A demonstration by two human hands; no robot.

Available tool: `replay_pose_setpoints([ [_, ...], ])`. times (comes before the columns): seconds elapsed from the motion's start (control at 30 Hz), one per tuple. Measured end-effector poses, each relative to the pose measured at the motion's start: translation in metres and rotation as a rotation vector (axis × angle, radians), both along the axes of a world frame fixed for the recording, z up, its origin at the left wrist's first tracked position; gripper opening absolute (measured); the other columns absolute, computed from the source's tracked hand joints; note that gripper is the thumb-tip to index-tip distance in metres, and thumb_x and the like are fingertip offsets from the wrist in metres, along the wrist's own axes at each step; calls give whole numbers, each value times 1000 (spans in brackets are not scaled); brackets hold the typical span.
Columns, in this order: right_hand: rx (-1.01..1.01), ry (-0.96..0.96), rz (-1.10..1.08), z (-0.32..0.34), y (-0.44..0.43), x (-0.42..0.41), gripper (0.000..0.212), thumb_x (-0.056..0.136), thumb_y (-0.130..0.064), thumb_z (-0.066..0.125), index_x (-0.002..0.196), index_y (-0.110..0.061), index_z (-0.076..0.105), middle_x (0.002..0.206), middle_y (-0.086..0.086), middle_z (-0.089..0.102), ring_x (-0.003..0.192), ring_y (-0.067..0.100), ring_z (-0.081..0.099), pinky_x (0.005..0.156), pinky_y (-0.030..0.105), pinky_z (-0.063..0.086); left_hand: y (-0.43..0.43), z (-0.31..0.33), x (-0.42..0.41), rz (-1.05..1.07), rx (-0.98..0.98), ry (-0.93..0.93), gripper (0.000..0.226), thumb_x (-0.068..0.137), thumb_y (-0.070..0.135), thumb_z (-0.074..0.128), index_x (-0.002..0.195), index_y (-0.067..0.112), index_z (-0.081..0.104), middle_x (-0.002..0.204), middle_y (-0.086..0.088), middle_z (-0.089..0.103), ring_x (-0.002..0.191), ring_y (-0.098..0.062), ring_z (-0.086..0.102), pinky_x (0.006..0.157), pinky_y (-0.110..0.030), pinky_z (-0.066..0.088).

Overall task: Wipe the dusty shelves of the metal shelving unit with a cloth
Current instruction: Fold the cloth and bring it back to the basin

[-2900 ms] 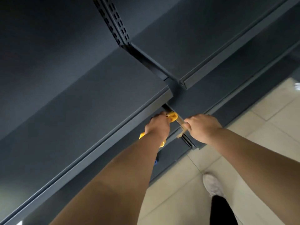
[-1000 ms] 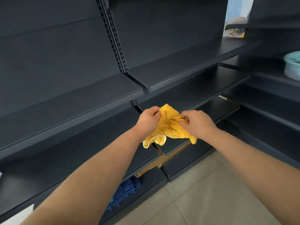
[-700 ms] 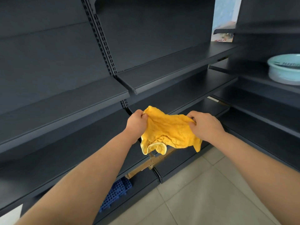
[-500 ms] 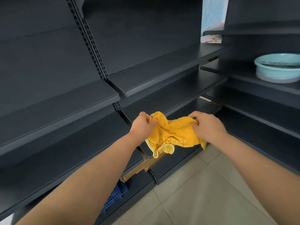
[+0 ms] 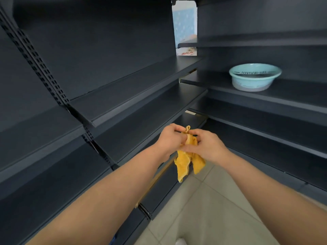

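Before the dark metal shelving unit point(image 5: 123, 96), above the tiled floor point(image 5: 203, 209), we see both hands meeting at mid-frame. Our left hand point(image 5: 169, 138) and right hand point(image 5: 205, 145) are each closed in a pinch on the bunched top of the yellow cloth point(image 5: 185, 161), whose two loose ends hang below the fingers, clear of every shelf. On a right-hand shelf point(image 5: 283, 96), well apart from the hands, stands a pale teal basin point(image 5: 254, 77).
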State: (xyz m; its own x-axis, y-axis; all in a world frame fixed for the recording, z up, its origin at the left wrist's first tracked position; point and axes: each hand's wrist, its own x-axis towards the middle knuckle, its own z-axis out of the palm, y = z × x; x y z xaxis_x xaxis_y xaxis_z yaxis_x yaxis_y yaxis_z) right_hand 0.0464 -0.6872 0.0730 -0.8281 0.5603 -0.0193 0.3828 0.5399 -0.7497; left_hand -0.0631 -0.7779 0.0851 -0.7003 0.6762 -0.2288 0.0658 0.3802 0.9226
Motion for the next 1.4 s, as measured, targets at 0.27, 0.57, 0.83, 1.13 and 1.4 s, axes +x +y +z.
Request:
replay_pose_setpoints([
  [0.27,-53,-63,-120,-13,63,-49,43,83,-21,58,124,-33,61,121,-9,64,113,16,59,97,38,49,50,-19,-94,-207,-175,362,19,86,20,68,104,23,62,99,5,69,96,-12,64,88,-35,54],
  [0.57,-69,-52,-245,-17,136,-91,32,91,-27,59,122,-29,64,119,-9,65,111,13,59,97,36,49,133,-49,-144,-362,-188,384,11,88,22,65,95,14,61,95,-1,65,90,-18,61,78,-34,51],
  [0.83,177,-127,-382,-16,211,-89,35,89,-19,48,113,-36,67,102,-8,72,96,18,65,81,40,56,223,-38,-161,-333,-2,266,18,85,12,67,97,24,61,98,0,65,90,-17,64,81,-40,58],
  [1.13,117,-44,-409,0,368,-77,27,92,-19,57,111,-32,70,106,-11,72,100,10,65,88,30,54,379,-18,-150,-444,-71,158,15,93,8,57,98,21,63,100,-4,67,92,-18,66,72,-36,61],
  [1.4,142,22,-415,19,513,-68,26,91,-18,56,108,-33,70,105,-10,72,98,13,67,88,38,55,521,2,-137,-311,89,98,19,92,2,58,92,20,66,94,-6,70,87,-20,69,71,-35,61],
])
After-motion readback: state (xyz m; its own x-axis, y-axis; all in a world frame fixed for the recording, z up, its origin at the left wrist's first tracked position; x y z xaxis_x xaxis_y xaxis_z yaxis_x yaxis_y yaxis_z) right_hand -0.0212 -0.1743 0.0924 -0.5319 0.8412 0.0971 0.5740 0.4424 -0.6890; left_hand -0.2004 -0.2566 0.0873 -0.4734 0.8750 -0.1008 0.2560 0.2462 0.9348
